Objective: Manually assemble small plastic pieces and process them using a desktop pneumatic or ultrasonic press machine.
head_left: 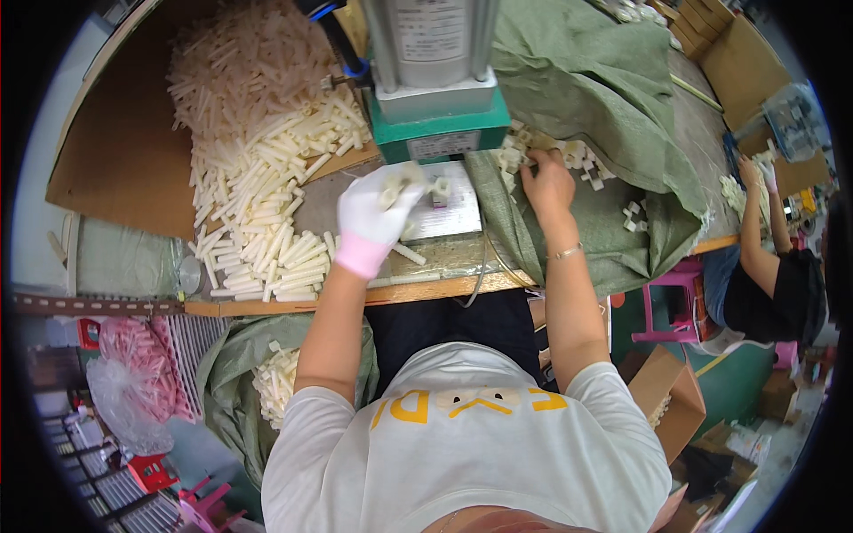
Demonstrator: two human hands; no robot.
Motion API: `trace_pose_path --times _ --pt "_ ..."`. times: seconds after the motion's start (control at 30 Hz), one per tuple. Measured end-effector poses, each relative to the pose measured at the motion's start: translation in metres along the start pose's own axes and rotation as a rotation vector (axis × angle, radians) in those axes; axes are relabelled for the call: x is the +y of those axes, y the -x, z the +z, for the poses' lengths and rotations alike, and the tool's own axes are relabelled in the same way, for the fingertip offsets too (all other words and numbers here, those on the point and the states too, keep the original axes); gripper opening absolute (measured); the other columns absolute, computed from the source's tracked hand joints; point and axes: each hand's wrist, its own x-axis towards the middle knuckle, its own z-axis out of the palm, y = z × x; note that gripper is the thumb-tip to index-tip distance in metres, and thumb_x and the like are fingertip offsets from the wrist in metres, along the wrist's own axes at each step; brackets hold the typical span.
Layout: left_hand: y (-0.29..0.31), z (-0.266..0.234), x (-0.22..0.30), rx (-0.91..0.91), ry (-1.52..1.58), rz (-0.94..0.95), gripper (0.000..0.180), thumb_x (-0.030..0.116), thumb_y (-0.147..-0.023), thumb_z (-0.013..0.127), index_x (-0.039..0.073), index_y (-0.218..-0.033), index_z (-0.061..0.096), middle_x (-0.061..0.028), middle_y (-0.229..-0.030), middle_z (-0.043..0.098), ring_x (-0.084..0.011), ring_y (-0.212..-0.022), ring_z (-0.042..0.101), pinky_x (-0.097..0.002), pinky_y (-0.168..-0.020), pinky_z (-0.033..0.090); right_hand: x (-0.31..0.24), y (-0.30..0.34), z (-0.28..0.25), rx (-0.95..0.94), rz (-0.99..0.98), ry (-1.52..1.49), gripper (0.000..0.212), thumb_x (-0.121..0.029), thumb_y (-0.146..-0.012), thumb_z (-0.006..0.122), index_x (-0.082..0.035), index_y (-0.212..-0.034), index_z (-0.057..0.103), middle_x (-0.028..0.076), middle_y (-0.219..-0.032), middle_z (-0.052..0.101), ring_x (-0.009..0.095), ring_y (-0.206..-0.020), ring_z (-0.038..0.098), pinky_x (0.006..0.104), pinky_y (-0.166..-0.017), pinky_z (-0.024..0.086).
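My left hand [375,213] wears a white glove with a pink cuff and is slightly blurred beside the metal plate [462,213] of a press. Its fingers curl round a cream plastic piece [389,190] whose shape is smeared. Close to those fingertips, a small pale block [440,188] stands over the plate. My right hand [547,182], bare with a bracelet at the wrist, reaches into a heap of small white plastic blocks [586,160] on a green woven sack [613,222]. Its fingers are bent and pinched at the heap's left edge; the fingertips are partly hidden.
The press [440,107], with a green block under a grey cylinder, stands above the plate. Many cream plastic tubes [258,195] spill from a cardboard box [115,151] at left. Another sack [240,364] hangs below the wooden table edge [426,289]. A co-worker [764,275] sits far right.
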Motion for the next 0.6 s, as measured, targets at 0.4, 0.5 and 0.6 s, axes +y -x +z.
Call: trace_pose_path --times 0.4,0.5,0.6 --pt "0.199 -0.194 -0.066 -0.332 -0.908 -0.461 0.028 0.036 -0.076 0.069 0.009 -0.083 0.068 -0.0132 -0.081 0.067 -0.0329 -0.074 0.064 -0.0419 -0.067 0.050 0.026 0.023 -0.031 -0.060 0.403 -1.270 0.024 -0.006 -0.089 0.063 -0.001 -0.112 0.059 0.007 -0.091 0.065 0.012 -0.077 0.064 0.0239 -0.061 0.055" --pt "0.129 -0.149 -0.040 -0.067 -0.619 -0.204 0.018 0.013 -0.077 0.068 0.007 -0.094 0.069 -0.0098 -0.087 0.067 -0.0286 -0.079 0.063 -0.0378 -0.073 0.049 0.026 0.026 -0.030 -0.024 0.388 -1.116 0.022 -0.003 -0.088 0.062 -0.001 -0.110 0.059 0.005 -0.090 0.064 0.012 -0.077 0.065 0.0224 -0.059 0.053" --pt "0.076 -0.077 -0.045 -0.152 -0.450 0.257 0.018 0.016 -0.077 0.069 0.011 -0.095 0.068 -0.0066 -0.096 0.067 -0.0245 -0.084 0.063 -0.0364 -0.076 0.045 0.020 0.031 -0.036 -0.030 0.222 -0.843 0.026 -0.001 -0.088 0.062 0.000 -0.113 0.056 0.005 -0.089 0.064 0.012 -0.077 0.065 0.0202 -0.056 0.049"
